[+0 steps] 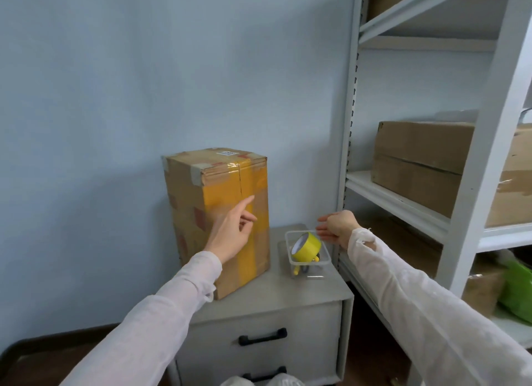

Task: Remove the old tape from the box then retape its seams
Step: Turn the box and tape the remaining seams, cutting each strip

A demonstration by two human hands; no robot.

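Left hand (230,233) empty, forefinger out at seam (240,184) of box (187,207), upright at cabinet (259,290) top's left edge. Right hand (336,226) slack, empty. Hunt loose corner of old tape (224,192), peel low along seam.

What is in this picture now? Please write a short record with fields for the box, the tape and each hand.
box: tall cardboard box, upright on the grey cabinet, old yellow tape on its front
tape roll: yellow tape roll, lying in a clear tub right of the box
left hand: left hand, index finger stretched to the box front, holds nothing
right hand: right hand, open by the tub's far edge, holds nothing
surroundings: white shelf rack at right
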